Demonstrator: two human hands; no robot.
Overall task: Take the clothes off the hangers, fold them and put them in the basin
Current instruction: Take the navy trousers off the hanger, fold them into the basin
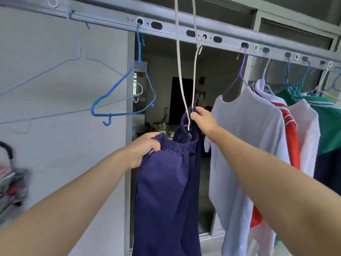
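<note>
Dark blue trousers (166, 191) with an elastic waistband hang in front of me, below a white cord loop (180, 71) that drops from above the rail. My left hand (144, 147) grips the waistband at its left end. My right hand (203, 120) pinches the bunched top of the trousers where the cord reaches the cloth. A white shirt (245, 145) hangs on a purple hanger (239, 74) just to the right. No basin is in view.
A grey drying rail (110, 17) with holes runs across the top. An empty blue hanger (127, 100) hangs to the left. More garments, red-and-white (290, 130) and green (326, 126), hang at far right. An open doorway lies behind. A blurred rack stands at lower left.
</note>
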